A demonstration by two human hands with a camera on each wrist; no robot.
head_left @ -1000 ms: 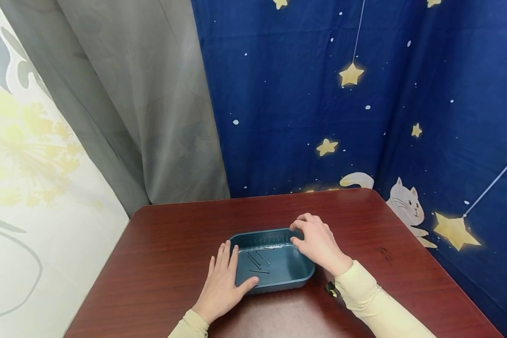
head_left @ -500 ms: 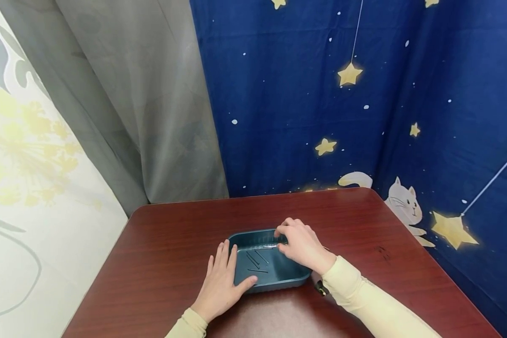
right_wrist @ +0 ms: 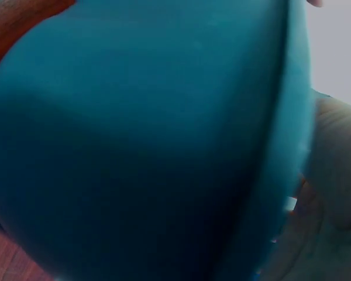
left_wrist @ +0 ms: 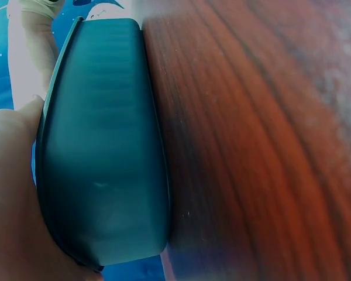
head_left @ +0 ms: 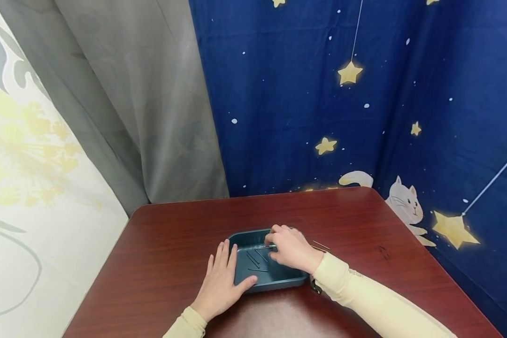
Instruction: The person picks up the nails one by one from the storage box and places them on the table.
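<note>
A teal, shallow rectangular tray sits on the table, with several thin dark nails lying on its floor. My left hand rests along the tray's left side, fingers straight and thumb over the near rim. In the left wrist view the tray's outer wall stands beside that hand. My right hand reaches over the right side into the tray, fingers bent. Its thumb and fingertips look apart, at a nail near the far wall; contact is hard to make out. The right wrist view shows mostly blurred tray wall.
Thin nail-like pieces lie on the reddish-brown table just right of the tray. A small dark strap or device hangs by the right cuff. Grey and blue star-patterned curtains hang behind the table.
My right hand has moved left and slightly down, from the tray's far right corner to over its inside. Thin pieces on the table have come into view behind it. The left hand stays put.
</note>
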